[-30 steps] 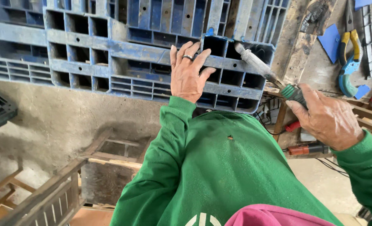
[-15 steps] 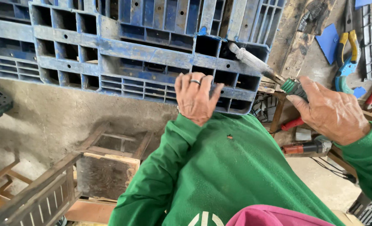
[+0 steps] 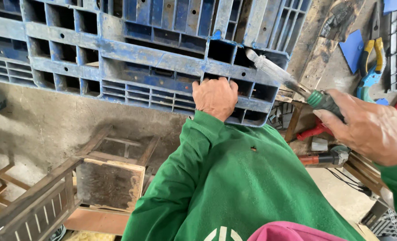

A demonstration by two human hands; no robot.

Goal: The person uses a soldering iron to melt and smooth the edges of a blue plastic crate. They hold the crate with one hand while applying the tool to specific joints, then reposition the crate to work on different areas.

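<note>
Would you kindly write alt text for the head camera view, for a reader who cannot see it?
A person in green sleeves grips the edge of a worn blue plastic pallet with the left hand, while the right hand holds a green-handled tool with its metal tip at the pallet. Hand tools lie on a bench to the right; wooden frames stand below.

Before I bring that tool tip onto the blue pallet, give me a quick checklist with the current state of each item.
1. Left hand braced on the blue pallet: ok, its fingers curl over the lower edge rail.
2. Right hand gripping the tool: ok, closed around the green handle.
3. Tool tip aimed at the pallet: ok, it points into a cell near the right corner.
4. Tip in contact with the plastic: cannot tell, the view does not settle it.
5. Left hand apart from the tip: ok, it sits on the rail to the left of it.
6. Pallet steady: cannot tell, what supports it is out of view.
</note>
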